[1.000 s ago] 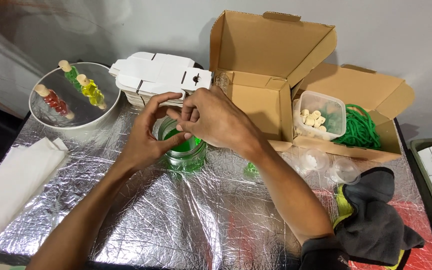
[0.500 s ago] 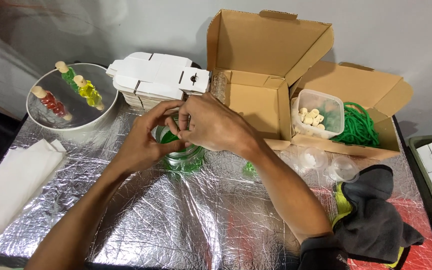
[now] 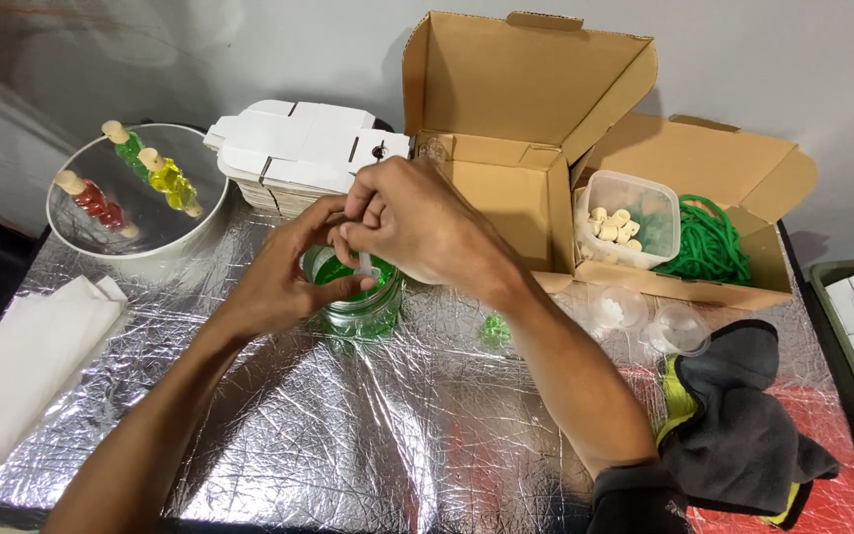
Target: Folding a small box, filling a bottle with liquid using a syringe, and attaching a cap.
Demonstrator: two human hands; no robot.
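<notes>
A clear jar (image 3: 360, 314) of green contents stands on the foil-covered table (image 3: 348, 445). My left hand (image 3: 279, 282) wraps the jar's left side, with its fingers up at the rim. My right hand (image 3: 427, 227) hovers over the jar's mouth and pinches a small clear tube-like piece (image 3: 364, 263) that points down into it. Both hands meet above the opening and hide most of the rim. A small green blob (image 3: 494, 328) lies on the foil just right of the jar.
A white bowl (image 3: 195, 232) at back left holds three corked little bottles (image 3: 135, 183). Behind are flat white boxes (image 3: 294, 148), an open cardboard box (image 3: 516, 109), a tub of corks (image 3: 625, 213) and green cord (image 3: 709, 242). Clear cups (image 3: 644, 316), a dark cloth (image 3: 733, 425) and a white cloth (image 3: 22, 356) lie nearby.
Both hands stay together over the jar. The right hand's fingers have shifted a little at the jar's mouth, and the view has drifted slightly.
</notes>
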